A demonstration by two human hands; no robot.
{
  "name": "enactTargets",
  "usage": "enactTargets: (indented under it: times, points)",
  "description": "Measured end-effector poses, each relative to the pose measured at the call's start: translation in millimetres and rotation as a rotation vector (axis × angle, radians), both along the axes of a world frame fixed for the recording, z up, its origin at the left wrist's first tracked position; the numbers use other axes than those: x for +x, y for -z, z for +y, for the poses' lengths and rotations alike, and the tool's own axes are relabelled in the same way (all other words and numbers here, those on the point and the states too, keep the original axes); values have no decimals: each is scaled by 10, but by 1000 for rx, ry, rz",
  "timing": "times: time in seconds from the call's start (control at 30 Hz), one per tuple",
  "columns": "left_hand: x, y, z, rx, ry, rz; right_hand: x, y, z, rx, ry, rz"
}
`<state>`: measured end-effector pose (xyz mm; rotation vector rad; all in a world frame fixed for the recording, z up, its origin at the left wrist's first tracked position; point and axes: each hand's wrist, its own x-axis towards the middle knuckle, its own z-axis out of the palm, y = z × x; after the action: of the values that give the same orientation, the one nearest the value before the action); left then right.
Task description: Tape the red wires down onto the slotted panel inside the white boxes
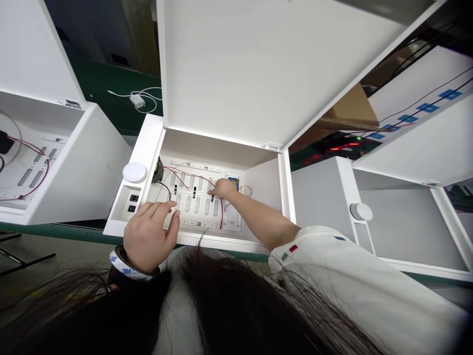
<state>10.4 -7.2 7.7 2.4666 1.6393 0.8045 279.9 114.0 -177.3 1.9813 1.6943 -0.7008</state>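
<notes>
Your left hand (150, 236) stays open, fingers spread just above the slotted white panel (195, 204), which sits inside the white cabinet (146, 148) at frame centre. Your right hand (224, 188) touches the red wires (195, 177) there; its grip is unclear.

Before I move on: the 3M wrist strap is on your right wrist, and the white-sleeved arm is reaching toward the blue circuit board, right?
Not quite: the head view shows the 3M wrist strap on the left wrist, just behind the left hand, not the right. The rest stands: the white-sleeved right arm reaches toward the blue circuit board.
</notes>
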Motion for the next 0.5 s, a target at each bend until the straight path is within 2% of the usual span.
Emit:
enactTargets:
  times: [0.17, 0.5]
  points:
    - [-5, 5, 6, 2, 13, -2, 21, -33, 20, 76, -151, -46]
    - [-35, 2, 4, 17, 38, -24, 151, -197, -17, 30, -282, -172]
